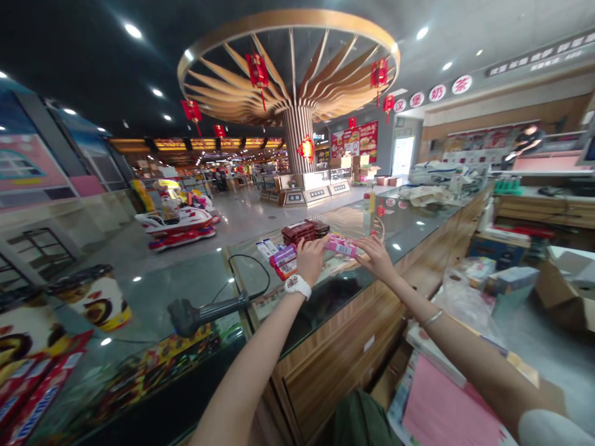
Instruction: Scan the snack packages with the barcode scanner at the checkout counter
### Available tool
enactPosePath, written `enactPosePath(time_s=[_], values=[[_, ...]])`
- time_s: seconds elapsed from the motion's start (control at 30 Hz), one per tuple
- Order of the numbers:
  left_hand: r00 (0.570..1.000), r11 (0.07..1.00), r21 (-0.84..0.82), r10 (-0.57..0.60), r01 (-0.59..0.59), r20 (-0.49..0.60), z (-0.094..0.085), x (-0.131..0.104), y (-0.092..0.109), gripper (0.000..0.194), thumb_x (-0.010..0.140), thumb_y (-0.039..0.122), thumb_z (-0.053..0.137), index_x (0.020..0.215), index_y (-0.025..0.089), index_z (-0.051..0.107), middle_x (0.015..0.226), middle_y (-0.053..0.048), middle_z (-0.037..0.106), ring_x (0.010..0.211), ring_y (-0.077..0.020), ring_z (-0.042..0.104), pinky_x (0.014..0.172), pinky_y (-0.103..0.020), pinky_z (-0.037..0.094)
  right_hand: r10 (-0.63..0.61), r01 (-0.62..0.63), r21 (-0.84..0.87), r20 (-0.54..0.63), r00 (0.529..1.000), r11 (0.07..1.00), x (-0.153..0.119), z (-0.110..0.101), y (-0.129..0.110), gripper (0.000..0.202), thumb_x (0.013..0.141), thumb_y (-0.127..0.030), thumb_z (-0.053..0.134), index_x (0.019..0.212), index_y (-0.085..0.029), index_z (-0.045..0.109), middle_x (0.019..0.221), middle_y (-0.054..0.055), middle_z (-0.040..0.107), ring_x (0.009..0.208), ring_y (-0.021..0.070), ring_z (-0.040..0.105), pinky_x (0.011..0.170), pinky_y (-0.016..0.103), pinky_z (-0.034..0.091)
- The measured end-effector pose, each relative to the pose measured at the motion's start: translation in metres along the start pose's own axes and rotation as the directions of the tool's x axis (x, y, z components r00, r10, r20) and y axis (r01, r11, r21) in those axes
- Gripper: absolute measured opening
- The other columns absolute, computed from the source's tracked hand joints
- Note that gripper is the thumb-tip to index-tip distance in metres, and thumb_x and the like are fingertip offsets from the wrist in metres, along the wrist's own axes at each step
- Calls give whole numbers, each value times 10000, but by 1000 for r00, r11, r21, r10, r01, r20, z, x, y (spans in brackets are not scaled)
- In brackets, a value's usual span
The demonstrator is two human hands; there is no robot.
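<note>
A small pink candy pack (343, 248) with a barcode is held level over the glass counter. My left hand (312, 257), with a white watch on its wrist, pinches the pack's left end. The fingers of my right hand (377, 259) are closed at its right end. Just behind the hands lies a pile of dark red-brown packs (300, 232). Left of my left hand are purple and orange candy sticks (284, 257) and white-and-blue sticks (266, 249). A dark handheld barcode scanner (204, 314) rests on the glass, its cable looping behind.
At the left edge stand patterned tubs (100, 297) and red Mentos packs (41, 393). White bags (441, 176) cover the counter's far end. An open cardboard box (567, 291) and pink paper (437, 402) are on the right. Another person (530, 141) is far right.
</note>
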State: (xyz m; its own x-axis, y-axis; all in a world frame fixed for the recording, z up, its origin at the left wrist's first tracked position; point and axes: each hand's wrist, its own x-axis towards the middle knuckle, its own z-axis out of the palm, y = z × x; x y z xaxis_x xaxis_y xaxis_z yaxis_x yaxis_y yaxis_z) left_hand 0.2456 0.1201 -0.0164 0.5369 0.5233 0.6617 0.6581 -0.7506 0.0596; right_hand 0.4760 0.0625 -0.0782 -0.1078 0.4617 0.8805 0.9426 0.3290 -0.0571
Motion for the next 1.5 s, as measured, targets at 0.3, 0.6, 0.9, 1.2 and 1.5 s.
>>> enactPosePath(time_s=[0.3,0.6,0.9,1.2,1.5], values=[[978,966,-165,-187,200,92,39,28,27,650,842,45,472,1467,201,386,1514,-113,448,1377,-230,434,1178,-455,289,-8,27,-310,60,998,951,37,22,10,323,921,-242,565,1228,-291,652,1090,87,680,1179,287,557,1165,608,171],[966,917,-374,-41,137,254,70,27,8,711,786,-21,470,1469,166,403,1485,-100,494,1345,-209,490,1158,-361,357,51,3,-342,150,987,940,35,51,34,327,906,-219,586,1216,-291,661,1131,96,680,1165,286,552,1140,613,214],[952,964,-238,-44,121,303,69,19,12,692,814,8,447,1487,146,365,1500,-140,468,1370,-248,461,1178,-465,310,123,-57,-302,204,971,951,29,58,36,426,901,-246,582,1316,-343,600,1281,94,605,1206,286,512,1108,564,292],[950,989,-130,-26,70,310,69,15,14,589,837,56,463,1411,186,466,1519,-116,441,1356,-243,469,1179,-458,321,268,-244,-175,135,954,954,20,63,49,486,738,-105,498,1207,-177,604,1234,146,581,1143,283,552,993,440,452],[942,994,-87,-37,70,335,72,17,13,601,841,80,471,1437,152,447,1554,-118,393,1357,-268,458,1185,-463,300,246,-227,-105,231,941,968,17,72,57,543,663,-44,464,1178,-145,608,1266,153,614,1170,259,572,1003,425,461]])
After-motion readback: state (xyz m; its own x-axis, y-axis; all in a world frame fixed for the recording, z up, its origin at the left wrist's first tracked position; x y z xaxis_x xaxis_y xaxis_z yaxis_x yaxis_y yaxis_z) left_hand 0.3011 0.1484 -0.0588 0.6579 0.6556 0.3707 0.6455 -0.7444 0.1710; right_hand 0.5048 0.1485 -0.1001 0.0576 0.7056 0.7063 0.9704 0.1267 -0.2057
